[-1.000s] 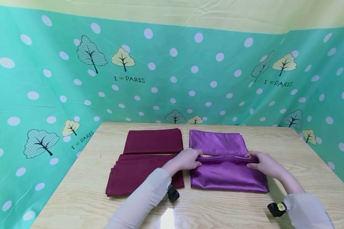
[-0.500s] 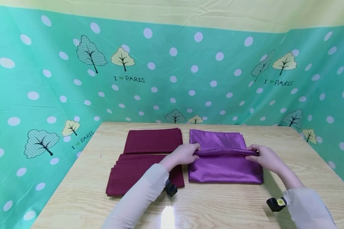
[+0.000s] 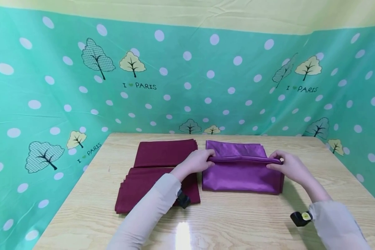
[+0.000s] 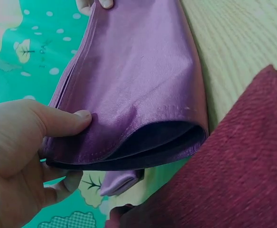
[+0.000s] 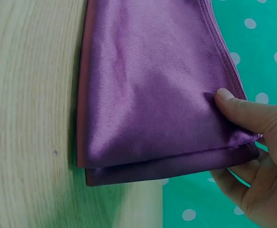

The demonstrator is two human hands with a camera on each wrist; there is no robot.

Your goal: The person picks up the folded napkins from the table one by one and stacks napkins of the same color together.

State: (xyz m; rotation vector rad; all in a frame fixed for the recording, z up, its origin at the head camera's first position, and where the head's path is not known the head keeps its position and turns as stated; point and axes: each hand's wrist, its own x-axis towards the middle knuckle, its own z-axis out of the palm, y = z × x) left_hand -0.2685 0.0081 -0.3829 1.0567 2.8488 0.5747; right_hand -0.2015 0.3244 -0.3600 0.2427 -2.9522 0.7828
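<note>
A folded purple satin cloth [image 3: 242, 177] is held up by its far edge, its lower fold hanging toward the table. My left hand [image 3: 198, 161] pinches its far left corner, thumb on the near face and fingers behind, as the left wrist view shows with the cloth [image 4: 129, 90]. At the far right corner my right hand [image 3: 287, 166] pinches it the same way; in the right wrist view the thumb presses the satin [image 5: 162, 104]. Behind it lies a second folded purple cloth [image 3: 237, 148], partly hidden by the held one.
Two folded maroon cloths lie on the left: one at the back [image 3: 165, 152] and one in front [image 3: 140, 189], partly under my left forearm. The wooden table [image 3: 231, 222] meets a green dotted curtain [image 3: 187, 93] behind. A black wrist camera [image 3: 300, 218] sits on my right wrist.
Both hands have lifted the near purple cloth and moved it away from me and slightly left. Its raised edge now covers more of the purple cloth behind. The maroon cloths stay put.
</note>
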